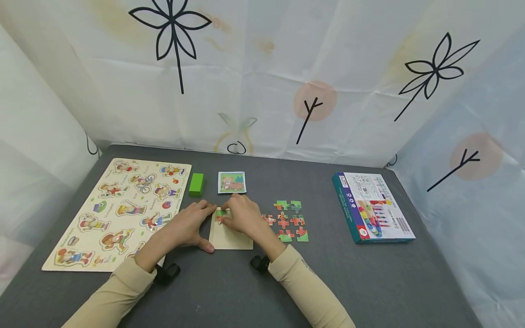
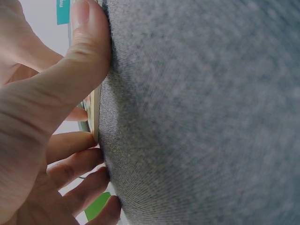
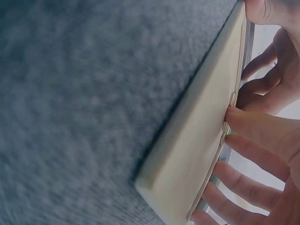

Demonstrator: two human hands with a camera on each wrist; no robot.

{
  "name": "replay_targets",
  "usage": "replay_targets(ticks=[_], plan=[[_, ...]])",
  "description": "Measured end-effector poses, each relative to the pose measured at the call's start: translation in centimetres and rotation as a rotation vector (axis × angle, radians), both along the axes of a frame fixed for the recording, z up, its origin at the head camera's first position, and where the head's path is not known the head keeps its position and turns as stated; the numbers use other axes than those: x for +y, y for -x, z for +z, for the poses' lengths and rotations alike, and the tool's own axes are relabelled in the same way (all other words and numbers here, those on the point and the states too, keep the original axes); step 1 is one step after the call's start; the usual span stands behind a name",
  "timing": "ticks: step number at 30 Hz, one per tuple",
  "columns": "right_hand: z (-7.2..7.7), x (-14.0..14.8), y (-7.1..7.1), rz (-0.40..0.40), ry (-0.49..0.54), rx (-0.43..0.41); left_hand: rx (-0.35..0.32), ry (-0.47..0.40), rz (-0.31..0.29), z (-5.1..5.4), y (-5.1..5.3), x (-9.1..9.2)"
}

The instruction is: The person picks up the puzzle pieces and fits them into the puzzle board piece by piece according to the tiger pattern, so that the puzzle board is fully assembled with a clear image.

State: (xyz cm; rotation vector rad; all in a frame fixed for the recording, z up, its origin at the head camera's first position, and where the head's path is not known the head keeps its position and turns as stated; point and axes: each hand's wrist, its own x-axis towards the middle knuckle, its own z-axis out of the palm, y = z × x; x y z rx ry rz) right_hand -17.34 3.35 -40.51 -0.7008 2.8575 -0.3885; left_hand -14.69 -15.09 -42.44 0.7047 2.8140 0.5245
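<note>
A pale wooden puzzle tray lies flat on the table. My left hand rests along its left side, the thumb near the lower corner and the forefinger touching the upper corner. In the left wrist view its fingers look loosely bent against the tray's edge. My right hand reaches over the tray and pinches a small red-and-green puzzle piece at the top left, thumb and forefinger on it. The right wrist view shows those fingertips at a thin piece on the tray. Loose jigsaw pieces lie to the right.
Behind the tray lies a small picture card, with a green block beside it. A large picture board covers the left side. At the right lies a boxed set. A printed cloth hangs behind the table.
</note>
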Motion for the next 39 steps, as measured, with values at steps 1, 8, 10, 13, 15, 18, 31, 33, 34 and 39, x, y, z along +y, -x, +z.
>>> replay_targets(ticks=[1, 8, 10, 13, 15, 18, 31, 33, 34, 39], plan=[[0.0, 0.0, 0.0, 0.0, -0.002, 0.001, 0.0, 0.001, -0.001, 0.0, 0.0, 0.0], [0.3, 0.4, -0.2, -0.006, 0.001, 0.016, 0.004, 0.0, -0.006, 0.0, 0.0, 0.1], [0.5, 0.6, -0.2, -0.01, 0.008, 0.025, 0.006, 0.001, -0.006, 0.1, -0.1, 0.1], [1.0, 1.3, -0.1, -0.017, 0.025, 0.033, 0.003, 0.003, -0.002, 0.1, -0.1, 0.1], [1.2, 1.9, 0.0, -0.026, 0.037, 0.037, 0.004, 0.007, -0.002, 0.2, -0.1, 0.1], [1.4, 3.0, 0.2, -0.039, 0.048, 0.041, -0.001, 0.01, 0.002, 0.1, -0.1, 0.1], [1.7, 8.8, 1.4, -0.157, 0.071, 0.063, -0.003, 0.013, -0.003, 0.4, -0.3, 0.2], [1.7, 9.7, 1.5, -0.179, 0.068, 0.055, -0.013, 0.014, -0.001, 0.5, -0.3, 0.3], [1.6, 10.1, 1.6, -0.188, 0.068, 0.053, -0.016, 0.014, -0.001, 0.5, -0.3, 0.3], [1.6, 11.9, 1.8, -0.228, 0.07, 0.031, -0.027, 0.009, 0.002, 0.5, -0.4, 0.3]])
